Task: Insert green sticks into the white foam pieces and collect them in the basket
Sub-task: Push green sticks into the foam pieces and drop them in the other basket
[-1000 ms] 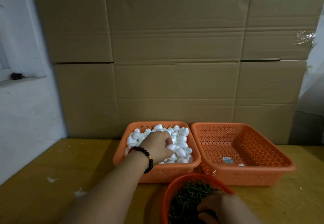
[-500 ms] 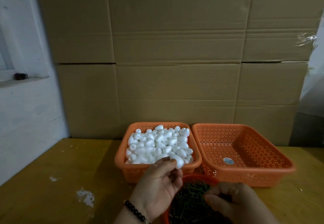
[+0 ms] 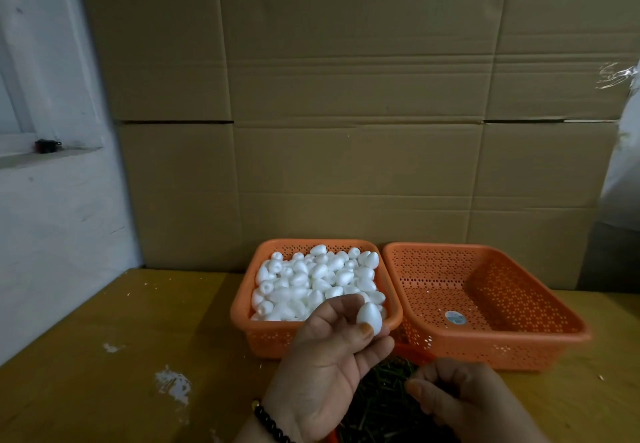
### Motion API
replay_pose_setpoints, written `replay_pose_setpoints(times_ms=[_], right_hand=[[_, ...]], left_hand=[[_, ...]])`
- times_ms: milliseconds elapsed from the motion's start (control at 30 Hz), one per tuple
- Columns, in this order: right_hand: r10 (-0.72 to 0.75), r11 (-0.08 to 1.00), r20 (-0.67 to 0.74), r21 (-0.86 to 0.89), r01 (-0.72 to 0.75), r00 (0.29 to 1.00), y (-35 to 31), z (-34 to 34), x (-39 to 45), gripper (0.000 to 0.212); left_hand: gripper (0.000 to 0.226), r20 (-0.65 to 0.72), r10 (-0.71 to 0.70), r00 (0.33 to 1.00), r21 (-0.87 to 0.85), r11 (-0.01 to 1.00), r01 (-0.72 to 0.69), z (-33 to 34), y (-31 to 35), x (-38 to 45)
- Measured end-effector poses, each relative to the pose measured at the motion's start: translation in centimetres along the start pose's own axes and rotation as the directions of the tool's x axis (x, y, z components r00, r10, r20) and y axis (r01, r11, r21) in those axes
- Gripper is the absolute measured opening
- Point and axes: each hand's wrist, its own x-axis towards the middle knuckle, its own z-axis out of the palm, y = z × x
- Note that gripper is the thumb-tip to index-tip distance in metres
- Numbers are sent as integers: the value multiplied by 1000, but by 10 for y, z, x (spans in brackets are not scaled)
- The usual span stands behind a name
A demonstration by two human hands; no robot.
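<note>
The left hand (image 3: pixel 325 370) is raised palm-up in front of the two baskets, and it pinches one white, egg-shaped foam piece (image 3: pixel 369 318) between the thumb and the curled fingertips. The piece sits upright at the top of the hand, just in front of the near rim of the left basket (image 3: pixel 242 307). A string of dark beads (image 3: pixel 272 423) circles the left wrist.

The right hand (image 3: pixel 464 401) is lower and to the right, over the round orange bowl (image 3: pixel 414 352) that holds the green sticks (image 3: pixel 384 404). Its fingers are curled in with the thumb against the forefinger, as in a pinch; whether a stick is between them cannot be told, since the spot is dark and small.

The left basket is orange, with a pierced wall, and it is heaped with white foam pieces (image 3: pixel 311 279). The right basket (image 3: pixel 554 331) stands just beside it, nearly touching, of the same orange plastic; its floor shows a small round sticker (image 3: pixel 454 317) and no foam pieces that can be made out. Both stand on a yellowish wooden table (image 3: pixel 104 321), which bears some white scuffs (image 3: pixel 171 382) near the left hand's arm.

Behind the baskets stands a wall of large brown cardboard boxes (image 3: pixel 346 96). To the left is a white wall (image 3: pixel 52 217) with a ledge, on which a small dark object (image 3: pixel 46 145) sits
</note>
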Motion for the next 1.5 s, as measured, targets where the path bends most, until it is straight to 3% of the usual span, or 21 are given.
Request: replay_pose_setpoints(times_ms=[400,733,933,1100,1233,1333,1500], right_hand=[[27,999,32,-24,-26,999,3,3,3,14],[10,997,46,-78,-6,999,0,4,3,19],[-25,994,37,-108,29,999,-4,4,1,31],[-29,991,32,-129,33,999,-5,4,1,20],[-44,985,23,-167,47,999,-5,5,1,25],[-54,980,37,-190,60,998,-5,5,1,32],[-50,983,28,-178,54,998,-5,5,0,25]], left_hand=[[31,-41,124,991,91,989,-120,2,1,-1],[31,11,158,987,164,974,-157,3,3,-3],[23,31,148,988,94,984,-151,3,4,-3],[15,13,125,992,58,990,-126,4,2,-3],[32,2,91,996,-65,994,-90,1,4,-2],[31,5,62,998,-117,991,-61,0,6,-1],[29,-12,-11,1000,-182,983,9,-1,5,1]])
